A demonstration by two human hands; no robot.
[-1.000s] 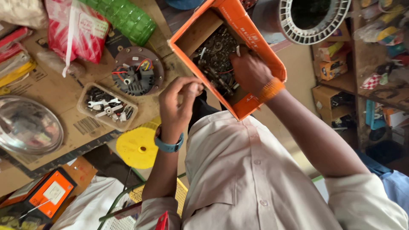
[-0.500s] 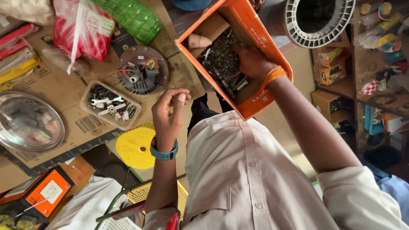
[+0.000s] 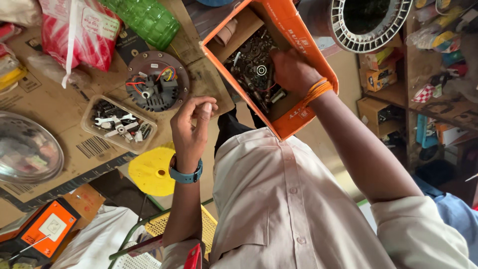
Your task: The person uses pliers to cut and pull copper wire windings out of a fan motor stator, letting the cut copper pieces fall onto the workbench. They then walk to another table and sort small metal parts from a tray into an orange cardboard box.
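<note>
- The right hand (image 3: 291, 69) is dug into the orange box (image 3: 303, 37) of loose metal parts (image 3: 251, 65) off the surface's edge, fingers buried; whether they grip anything cannot be told.
- The left hand (image 3: 191, 132) pinches a small part (image 3: 209, 106) at its fingertips, raised near the round motor plate (image 3: 156, 82) for a look.

The box (image 3: 298, 37) is bright orange outside and plain brown inside, filled with dark grey and silvery metal parts (image 3: 254, 69), and the right hand (image 3: 291, 69) reaching into it wears orange threads (image 3: 317, 89) at the wrist, while the left hand (image 3: 191, 129) wears a teal-blue watch band (image 3: 185, 175). The shirt (image 3: 289, 209) is pale cream with matching buttons. On the brown cardboard (image 3: 59, 114) lie a dark round motor plate (image 3: 157, 82) with red, blue and yellow wires, a clear tray (image 3: 119, 124) of black and silver bits, a yellow disc (image 3: 154, 172), a green ribbed bottle (image 3: 149, 20) and a red-and-white bag (image 3: 74, 30).
</note>
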